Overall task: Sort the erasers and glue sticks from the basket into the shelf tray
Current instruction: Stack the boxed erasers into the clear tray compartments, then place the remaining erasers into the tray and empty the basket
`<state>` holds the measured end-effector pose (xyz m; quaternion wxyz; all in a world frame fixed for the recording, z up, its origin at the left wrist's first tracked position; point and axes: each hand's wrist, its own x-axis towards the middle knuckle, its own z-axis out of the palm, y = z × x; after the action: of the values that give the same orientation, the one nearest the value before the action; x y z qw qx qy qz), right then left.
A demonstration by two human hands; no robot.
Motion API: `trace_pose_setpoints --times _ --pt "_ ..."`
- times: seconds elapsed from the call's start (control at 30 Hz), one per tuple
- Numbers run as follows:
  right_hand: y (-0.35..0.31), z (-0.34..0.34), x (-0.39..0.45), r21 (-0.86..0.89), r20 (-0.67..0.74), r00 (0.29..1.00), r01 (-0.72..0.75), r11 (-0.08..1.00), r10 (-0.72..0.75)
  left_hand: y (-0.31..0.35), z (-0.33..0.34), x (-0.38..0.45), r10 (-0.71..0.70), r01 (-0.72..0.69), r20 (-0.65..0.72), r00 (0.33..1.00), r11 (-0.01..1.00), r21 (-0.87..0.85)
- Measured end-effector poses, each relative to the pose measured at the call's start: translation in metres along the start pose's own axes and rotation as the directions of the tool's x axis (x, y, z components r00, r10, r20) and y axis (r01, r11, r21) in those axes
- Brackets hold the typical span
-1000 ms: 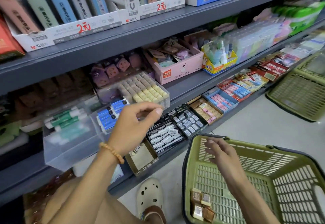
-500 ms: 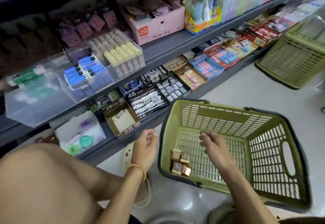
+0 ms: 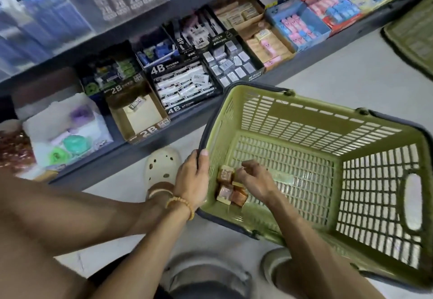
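So there's a green basket [image 3: 304, 120] sitting on the pale floor [image 3: 328, 69] right in front of the bottom shelf [image 3: 293, 64], and down in its near-left corner there's a little cluster of brown and tan wrapped erasers [image 3: 230, 187], four or so, hard to count since they're bunched together and touching. The left hand [image 3: 191, 181] is wrapped over the basket's dark rim on the left side, thumb on the inside and fingers on the outside, so it's gripping the edge. There's a beaded bracelet [image 3: 181, 203] on that wrist. The right hand [image 3: 254, 178] is down inside the basket, right on top of the erasers, fingers curled in over the far end of the pile; looks like it's pinching one, but the fingertips are tucked under, so I can't say for sure that it's got hold of anything. On the shelf to the far left of the basket there's a brown cardboard tray [image 3: 140, 115] marked 2B that's almost bare, just one small eraser [image 3: 136, 105] lying at the back. Just right of it is a black 4B tray [image 3: 185, 87] packed with white erasers, then more boxes of pink and blue ones further right. A white clog [image 3: 161, 165] is on the floor just left of the basket. Another green basket [image 3: 414, 33] peeks in at the far right.
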<state>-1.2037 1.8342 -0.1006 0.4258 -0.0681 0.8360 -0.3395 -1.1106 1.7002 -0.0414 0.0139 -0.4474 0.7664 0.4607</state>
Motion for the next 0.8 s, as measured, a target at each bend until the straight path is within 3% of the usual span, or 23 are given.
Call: trace_pose_setpoints --times 0.17,0.23,0.5,0.8 --pt "0.005 0.011 0.042 0.031 0.253 0.965 -0.073 0.997 0.063 -0.007 0.002 0.004 0.006 -0.006 0.002 1.0 1.0 -0.014" --pt "0.01 0.017 0.055 -0.057 0.332 0.941 -0.046 0.997 0.062 -0.011 0.004 0.005 0.006 -0.006 0.005 1.0 1.0 -0.012" --pt "0.018 0.019 0.072 -0.12 0.336 0.941 0.003 0.993 0.038 -0.009 0.002 0.004 -0.005 0.005 0.01 1.0 1.0 0.014" --pt "0.023 0.017 0.076 0.011 0.391 0.92 0.008 1.0 -0.012 -0.007 0.003 0.003 -0.019 0.019 0.01 1.0 1.0 -0.01"
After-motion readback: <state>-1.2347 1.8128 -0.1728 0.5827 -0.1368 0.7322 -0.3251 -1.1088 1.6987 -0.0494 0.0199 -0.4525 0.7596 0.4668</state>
